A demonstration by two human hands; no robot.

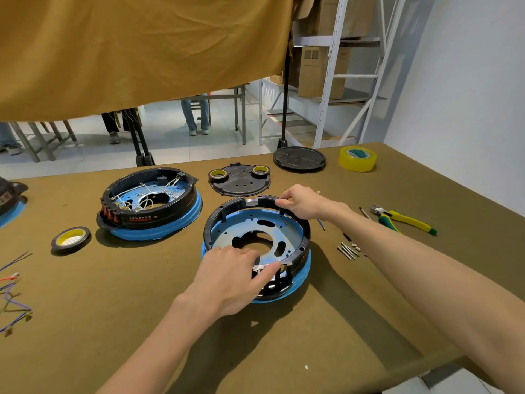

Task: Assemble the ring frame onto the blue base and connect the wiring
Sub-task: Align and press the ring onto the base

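Note:
A black ring frame (216, 220) sits on the blue base (305, 270) in the middle of the table, with the perforated blue plate (250, 223) showing inside it. My left hand (230, 275) grips the ring's near rim, thumb laid along the top edge. My right hand (301, 201) pinches the far right rim. Loose purple and red wires (12, 291) lie at the table's left edge. A short blue wire (321, 223) lies right of the ring.
A finished unit with white wiring (147, 203) stands to the left, a black tape roll (71, 238) in front of it. Behind are a black plate with two tape rolls (240, 180), a round black lid (299, 159) and yellow tape (357, 159). Screws (348, 250) and pliers (403, 218) lie right.

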